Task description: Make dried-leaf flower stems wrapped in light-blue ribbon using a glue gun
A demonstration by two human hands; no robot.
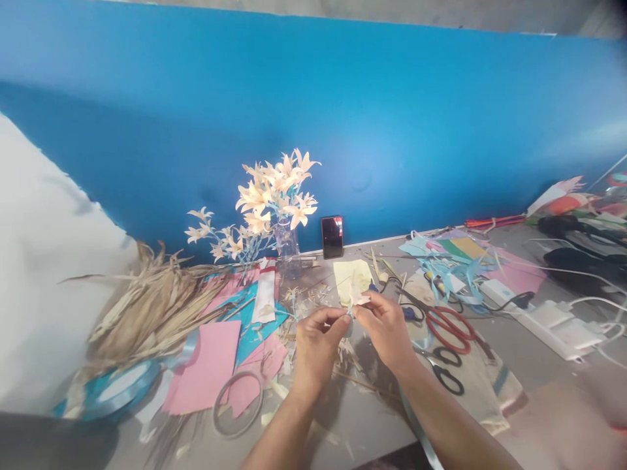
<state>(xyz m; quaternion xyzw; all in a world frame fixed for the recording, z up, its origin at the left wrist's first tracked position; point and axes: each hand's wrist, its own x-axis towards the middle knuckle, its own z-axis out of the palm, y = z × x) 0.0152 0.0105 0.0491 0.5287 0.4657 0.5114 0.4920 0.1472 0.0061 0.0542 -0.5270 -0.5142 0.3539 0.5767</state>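
My left hand (321,346) and my right hand (386,329) meet over the middle of the table, fingertips almost touching. Between them is a small cream flower (359,298). My right thumb and fingers pinch it at the petals. The left thumb and forefinger are closed at its base, where a bit of light blue shows; the fingers cover most of it. A light blue ribbon (416,424) trails beside my right forearm. Behind the hands lies a pale yellow sheet (345,274). Finished-looking cream flowers (281,189) on blue stems stand in a clear vase (289,251).
Dried husks (151,313), pink paper (208,365), a ribbon roll (125,388) and a grey ring (238,405) lie left. Red-handled scissors (450,329), black-handled scissors (448,372) and a power strip (539,323) lie right. A phone (332,238) leans on the blue wall.
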